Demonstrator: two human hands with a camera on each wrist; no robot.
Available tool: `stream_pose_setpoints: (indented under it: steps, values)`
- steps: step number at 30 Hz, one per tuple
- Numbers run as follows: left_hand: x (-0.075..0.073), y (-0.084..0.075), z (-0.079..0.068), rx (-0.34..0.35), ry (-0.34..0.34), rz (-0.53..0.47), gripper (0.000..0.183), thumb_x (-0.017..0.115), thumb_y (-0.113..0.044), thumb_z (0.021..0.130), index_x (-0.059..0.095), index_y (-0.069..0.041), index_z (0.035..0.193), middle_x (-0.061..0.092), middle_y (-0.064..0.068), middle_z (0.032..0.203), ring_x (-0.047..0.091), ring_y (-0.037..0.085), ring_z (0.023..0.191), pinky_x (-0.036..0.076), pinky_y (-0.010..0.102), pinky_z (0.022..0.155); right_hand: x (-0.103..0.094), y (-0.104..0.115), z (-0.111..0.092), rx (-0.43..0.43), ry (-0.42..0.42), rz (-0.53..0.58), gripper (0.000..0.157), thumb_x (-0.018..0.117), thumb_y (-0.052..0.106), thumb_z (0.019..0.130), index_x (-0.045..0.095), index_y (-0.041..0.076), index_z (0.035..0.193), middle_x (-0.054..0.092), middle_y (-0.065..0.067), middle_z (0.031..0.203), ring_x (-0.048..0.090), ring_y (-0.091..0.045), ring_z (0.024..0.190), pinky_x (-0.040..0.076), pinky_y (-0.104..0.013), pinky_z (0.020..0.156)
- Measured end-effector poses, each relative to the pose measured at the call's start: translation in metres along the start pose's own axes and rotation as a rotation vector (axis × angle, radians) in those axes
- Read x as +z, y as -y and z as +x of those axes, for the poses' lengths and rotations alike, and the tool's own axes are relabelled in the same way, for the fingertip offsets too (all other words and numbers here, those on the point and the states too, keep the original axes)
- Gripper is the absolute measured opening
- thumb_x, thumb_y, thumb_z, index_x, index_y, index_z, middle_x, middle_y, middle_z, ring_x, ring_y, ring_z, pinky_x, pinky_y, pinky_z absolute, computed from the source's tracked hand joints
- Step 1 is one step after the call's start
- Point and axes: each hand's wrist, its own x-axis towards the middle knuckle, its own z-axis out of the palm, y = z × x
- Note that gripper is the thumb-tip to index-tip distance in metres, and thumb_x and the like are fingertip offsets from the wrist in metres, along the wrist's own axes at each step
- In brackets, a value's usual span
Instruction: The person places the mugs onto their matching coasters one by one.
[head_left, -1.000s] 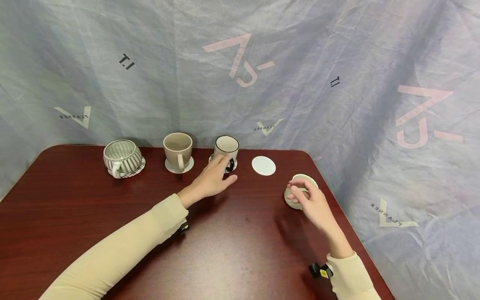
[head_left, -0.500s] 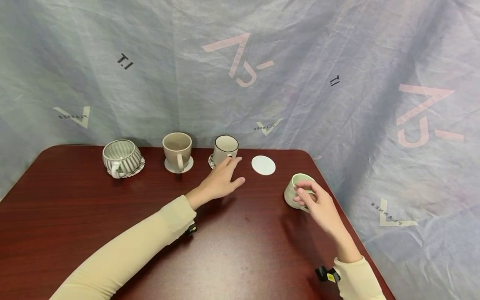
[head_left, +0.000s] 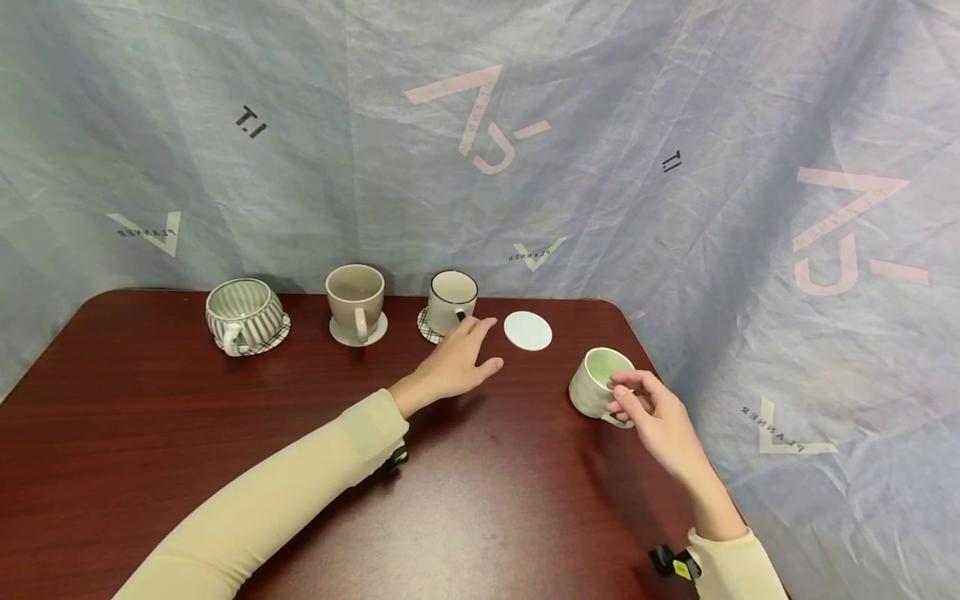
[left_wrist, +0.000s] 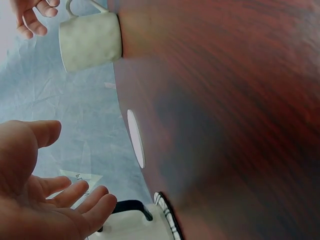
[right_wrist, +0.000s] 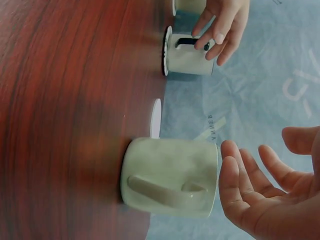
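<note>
A pale green mug (head_left: pixel 591 392) stands upright at the table's right side, its handle toward the person. My right hand (head_left: pixel 660 425) hovers beside its rim and handle with loosely bent fingers; in the right wrist view a gap shows between the fingertips (right_wrist: pixel 228 162) and the mug. Nothing is in that hand. My left hand (head_left: pixel 456 360) is held over the table, fingers spread and holding nothing, in front of a white mug (head_left: pixel 450 302) with a black rim and black handle. Its fingers partly hide that mug and its plaid coaster (head_left: pixel 429 327). A bare white round coaster (head_left: pixel 528 331) lies between the two mugs.
Farther left, a beige mug (head_left: pixel 355 300) stands on a white coaster (head_left: pixel 343 335), and a striped round cup (head_left: pixel 243 315) on a plaid coaster (head_left: pixel 279 337). Behind the dark red table (head_left: pixel 465 500) hangs a grey printed cloth (head_left: pixel 300 192), also along its right side.
My left hand has drifted right, across the front of the black-rimmed mug. My right hand has moved right and toward the person, uncovering more of the green mug.
</note>
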Motion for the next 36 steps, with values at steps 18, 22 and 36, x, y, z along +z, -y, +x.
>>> stream_pose_setpoints:
  steps: [18,22,36]
  values:
    - [0.016,0.001,0.024,-0.046,0.025,0.021,0.071,0.068,-0.033,0.104,0.039,-0.003,0.162,0.048,0.018,0.153,0.050,0.035,0.141,0.041,0.049,0.118,-0.011,-0.015,-0.004,-0.012,-0.032,0.017,0.031,0.059,0.019,0.111,0.062,-0.003,0.131,0.070,-0.020,0.120,0.077,-0.012,0.093,0.061,-0.024,0.080]
    - [0.021,-0.001,0.030,-0.042,0.038,0.051,0.072,0.067,-0.035,0.105,0.038,-0.002,0.162,0.048,0.018,0.153,0.050,0.034,0.142,0.041,0.047,0.119,-0.014,-0.019,-0.006,-0.008,-0.040,0.011,0.030,0.059,0.019,0.111,0.062,-0.004,0.131,0.071,-0.015,0.117,0.077,-0.012,0.091,0.061,-0.024,0.079]
    - [0.030,-0.007,0.043,-0.066,0.083,0.099,0.069,0.065,-0.035,0.106,0.038,-0.004,0.163,0.047,0.019,0.154,0.051,0.038,0.139,0.041,0.046,0.118,-0.023,-0.030,-0.009,0.016,-0.058,-0.018,0.027,0.062,0.016,0.109,0.064,-0.002,0.130,0.070,0.016,0.105,0.075,-0.009,0.087,0.061,-0.023,0.076]
